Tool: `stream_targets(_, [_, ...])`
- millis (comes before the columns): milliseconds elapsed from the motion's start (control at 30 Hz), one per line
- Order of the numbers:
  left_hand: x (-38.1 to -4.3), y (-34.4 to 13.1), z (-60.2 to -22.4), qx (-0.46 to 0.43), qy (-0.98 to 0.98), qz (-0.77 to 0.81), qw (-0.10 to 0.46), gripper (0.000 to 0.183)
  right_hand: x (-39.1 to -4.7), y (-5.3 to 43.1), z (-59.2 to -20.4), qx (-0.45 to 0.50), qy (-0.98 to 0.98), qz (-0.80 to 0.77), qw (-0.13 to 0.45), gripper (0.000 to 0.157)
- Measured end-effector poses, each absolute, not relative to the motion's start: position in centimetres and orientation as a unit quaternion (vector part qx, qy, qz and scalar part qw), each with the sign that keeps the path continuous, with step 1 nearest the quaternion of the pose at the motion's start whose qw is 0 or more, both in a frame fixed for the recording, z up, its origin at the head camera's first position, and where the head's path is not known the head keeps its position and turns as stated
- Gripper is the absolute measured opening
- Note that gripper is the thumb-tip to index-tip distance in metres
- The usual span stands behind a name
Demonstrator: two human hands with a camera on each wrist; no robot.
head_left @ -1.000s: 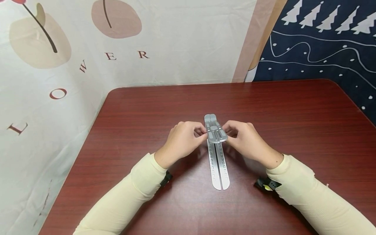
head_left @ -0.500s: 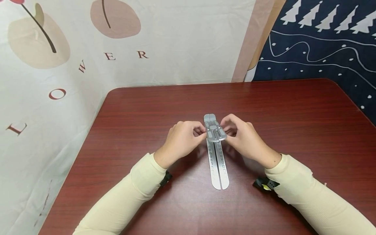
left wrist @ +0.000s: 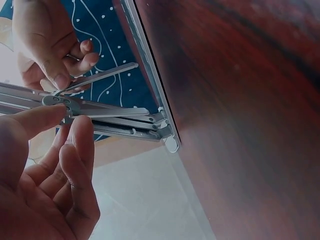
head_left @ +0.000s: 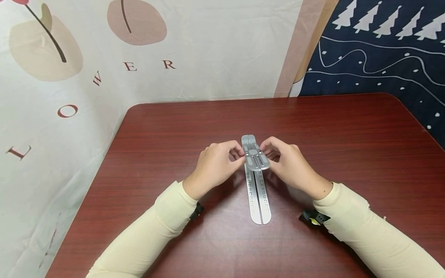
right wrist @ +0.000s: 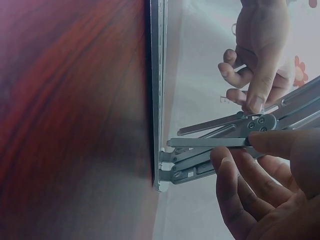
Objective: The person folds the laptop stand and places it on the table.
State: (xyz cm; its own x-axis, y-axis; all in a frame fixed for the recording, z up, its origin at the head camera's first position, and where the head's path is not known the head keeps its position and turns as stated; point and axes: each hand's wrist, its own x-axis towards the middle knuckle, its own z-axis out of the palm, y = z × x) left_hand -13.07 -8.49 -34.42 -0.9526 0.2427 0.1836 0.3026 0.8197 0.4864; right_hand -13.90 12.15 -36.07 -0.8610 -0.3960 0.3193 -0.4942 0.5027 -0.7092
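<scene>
A silver folding laptop stand (head_left: 258,197) stands on the table, narrowed so its two long slotted rails lie side by side. Its upper section slants up over the rails from the far end. My left hand (head_left: 215,164) pinches the left side of that section with thumb and index finger, the other fingers loosely bent. From the right, my right hand (head_left: 293,166) pinches the opposite side in the same way. In the left wrist view a slim metal strut (left wrist: 107,76) sticks out from the round riveted joint. Another strut (right wrist: 207,142) shows by the right fingers in the right wrist view.
The dark red wooden table (head_left: 167,127) has rounded far corners. A white cloth (head_left: 222,58) with printed letters hangs behind and to the left. At the right hangs a navy cloth (head_left: 375,58) with white trees. Dark wristbands (head_left: 314,218) sit under the sleeves.
The right index finger lifted a little, then came back down closer to the stand. The near end of the upper section has dipped slightly. The left hand has barely moved.
</scene>
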Motion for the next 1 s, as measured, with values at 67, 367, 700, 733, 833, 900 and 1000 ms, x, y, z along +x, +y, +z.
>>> stream_targets(67, [-13.09,-8.47,-34.45,-0.144,-0.951,-0.265,0.058,0.009,-13.91,12.15,-36.09,0.258,-0.865,0.426,0.059,0.026])
stream_targets(367, [-13.01,-8.42,-34.53,-0.166,-0.946,-0.269,0.077,0.017,-13.92,12.16,-36.09,0.26,-0.864,0.426,0.064,0.024])
stream_targets(700, [-13.03,-8.41,-34.73,-0.177,-0.944,-0.26,0.096,0.013,-13.96,12.18,-36.03,0.257,-0.863,0.431,0.065,0.024])
stream_targets(733, [-13.04,-8.4,-34.73,-0.177,-0.945,-0.259,0.097,0.013,-13.96,12.18,-36.02,0.256,-0.863,0.431,0.066,0.023])
stream_targets(833, [-13.03,-8.39,-34.71,-0.176,-0.945,-0.258,0.096,0.013,-13.96,12.17,-36.05,0.256,-0.864,0.425,0.084,0.021])
stream_targets(900, [-13.02,-8.37,-34.7,-0.175,-0.946,-0.258,0.093,0.012,-13.96,12.17,-36.09,0.258,-0.862,0.425,0.096,0.019])
stream_targets(1000, [-12.98,-8.33,-34.67,-0.173,-0.946,-0.258,0.089,0.012,-13.98,12.17,-36.18,0.26,-0.859,0.427,0.109,0.018])
